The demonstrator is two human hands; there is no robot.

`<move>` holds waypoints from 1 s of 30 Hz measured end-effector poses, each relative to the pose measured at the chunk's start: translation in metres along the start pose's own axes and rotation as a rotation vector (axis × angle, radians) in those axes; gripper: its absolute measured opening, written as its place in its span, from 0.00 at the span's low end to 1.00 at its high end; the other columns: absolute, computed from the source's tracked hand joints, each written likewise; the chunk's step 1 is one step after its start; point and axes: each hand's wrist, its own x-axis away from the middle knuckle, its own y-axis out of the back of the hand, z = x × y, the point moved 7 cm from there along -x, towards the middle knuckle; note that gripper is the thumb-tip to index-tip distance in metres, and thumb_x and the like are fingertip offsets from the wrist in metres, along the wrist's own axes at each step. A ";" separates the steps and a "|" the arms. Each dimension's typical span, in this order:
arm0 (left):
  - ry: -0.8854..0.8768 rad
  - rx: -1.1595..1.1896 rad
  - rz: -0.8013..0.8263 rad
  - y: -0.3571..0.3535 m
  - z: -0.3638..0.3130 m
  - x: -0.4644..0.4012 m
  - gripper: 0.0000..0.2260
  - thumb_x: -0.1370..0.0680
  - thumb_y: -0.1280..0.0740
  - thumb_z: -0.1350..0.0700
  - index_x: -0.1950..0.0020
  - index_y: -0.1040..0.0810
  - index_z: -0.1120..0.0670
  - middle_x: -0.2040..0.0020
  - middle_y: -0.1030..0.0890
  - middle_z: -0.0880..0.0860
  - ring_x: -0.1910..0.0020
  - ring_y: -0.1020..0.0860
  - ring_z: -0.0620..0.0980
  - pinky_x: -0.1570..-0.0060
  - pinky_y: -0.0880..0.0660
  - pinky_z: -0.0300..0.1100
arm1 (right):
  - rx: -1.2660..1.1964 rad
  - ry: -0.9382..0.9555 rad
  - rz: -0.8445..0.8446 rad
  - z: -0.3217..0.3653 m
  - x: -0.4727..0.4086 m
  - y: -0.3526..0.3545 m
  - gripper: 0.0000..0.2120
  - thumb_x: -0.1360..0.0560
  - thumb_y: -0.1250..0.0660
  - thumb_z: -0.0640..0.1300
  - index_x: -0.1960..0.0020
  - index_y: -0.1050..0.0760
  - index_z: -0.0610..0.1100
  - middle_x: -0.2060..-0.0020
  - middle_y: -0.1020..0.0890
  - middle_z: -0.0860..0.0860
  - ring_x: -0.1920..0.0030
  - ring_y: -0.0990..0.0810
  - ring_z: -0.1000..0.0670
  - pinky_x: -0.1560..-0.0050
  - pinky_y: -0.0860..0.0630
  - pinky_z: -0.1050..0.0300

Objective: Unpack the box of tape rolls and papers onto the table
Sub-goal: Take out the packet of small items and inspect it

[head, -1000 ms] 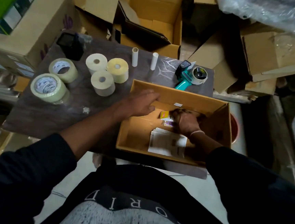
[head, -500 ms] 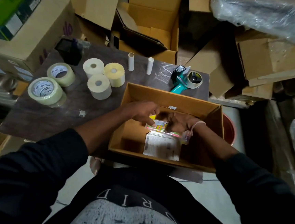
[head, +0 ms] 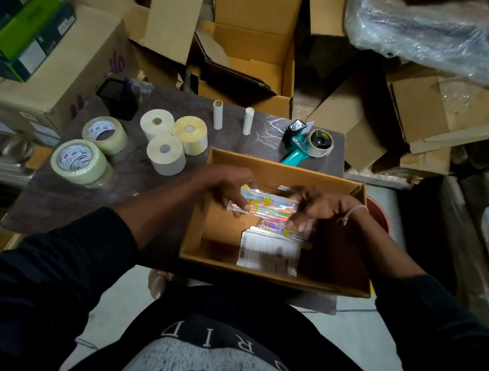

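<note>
An open cardboard box [head: 283, 166] stands on the dark table [head: 94, 201] in front of me. Above its inside, my left hand [head: 225, 183] and my right hand [head: 321, 205] both grip a colourful plastic packet [head: 265, 206]. A second colourful packet [head: 283, 230] lies under it in the box, on a stack of printed papers [head: 267, 252]. On the table to the left stand two clear tape rolls [head: 77, 160] and three cream label rolls [head: 166, 153].
Two white cardboard tubes [head: 217, 114] stand upright at the table's far edge, with a teal tape dispenser [head: 306, 145] to their right and a black holder [head: 118, 97] at the far left. Cardboard boxes [head: 250, 38] and plastic-wrapped goods crowd the floor around the table.
Both hands have risen out of the box with the colourful packet held between them; a second ago they were down inside it on the packets.
</note>
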 end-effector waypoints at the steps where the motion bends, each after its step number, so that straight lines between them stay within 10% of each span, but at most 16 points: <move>1: 0.002 0.006 0.044 0.000 -0.001 0.001 0.23 0.28 0.22 0.47 0.37 0.22 0.52 0.43 0.18 0.48 0.48 0.17 0.52 0.46 0.19 0.54 | -0.016 0.042 -0.011 0.003 0.001 0.005 0.21 0.32 0.19 0.42 0.42 0.18 0.42 0.50 0.13 0.41 0.51 0.14 0.39 0.48 0.16 0.46; 10: -0.038 0.500 0.075 -0.021 -0.012 0.011 0.15 0.18 0.33 0.60 0.34 0.29 0.65 0.47 0.16 0.66 0.53 0.14 0.62 0.57 0.17 0.51 | -0.125 0.130 -0.409 0.037 0.014 0.036 0.13 0.32 0.22 0.29 0.53 0.23 0.35 0.66 0.21 0.47 0.75 0.23 0.64 0.68 0.26 0.68; 15: -0.063 0.609 0.015 -0.010 -0.006 0.029 0.15 0.19 0.32 0.60 0.35 0.28 0.63 0.47 0.15 0.64 0.52 0.14 0.62 0.53 0.16 0.55 | -0.197 0.400 -0.580 0.054 0.033 0.037 0.05 0.29 0.27 0.29 0.55 0.20 0.37 0.59 0.16 0.39 0.58 0.19 0.52 0.50 0.21 0.53; 21: -0.167 0.675 0.122 -0.003 -0.010 0.044 0.17 0.20 0.30 0.60 0.34 0.28 0.65 0.46 0.16 0.64 0.47 0.15 0.64 0.47 0.18 0.57 | -0.228 0.601 -0.454 0.077 0.051 0.033 0.15 0.26 0.38 0.28 0.50 0.15 0.37 0.50 0.19 0.42 0.48 0.21 0.49 0.45 0.24 0.60; 27: -0.260 0.730 0.239 0.005 -0.021 0.061 0.15 0.19 0.35 0.66 0.34 0.30 0.70 0.44 0.18 0.67 0.49 0.15 0.61 0.48 0.17 0.54 | -0.323 0.680 -0.540 0.084 0.054 0.039 0.13 0.29 0.24 0.38 0.46 0.18 0.34 0.48 0.19 0.34 0.47 0.21 0.32 0.41 0.24 0.37; 30: -0.282 0.789 0.235 0.011 -0.018 0.072 0.14 0.19 0.34 0.65 0.35 0.28 0.68 0.44 0.18 0.67 0.47 0.16 0.63 0.48 0.17 0.54 | -0.312 0.705 -0.547 0.096 0.054 0.039 0.21 0.33 0.21 0.43 0.44 0.20 0.35 0.47 0.18 0.38 0.46 0.19 0.42 0.41 0.22 0.41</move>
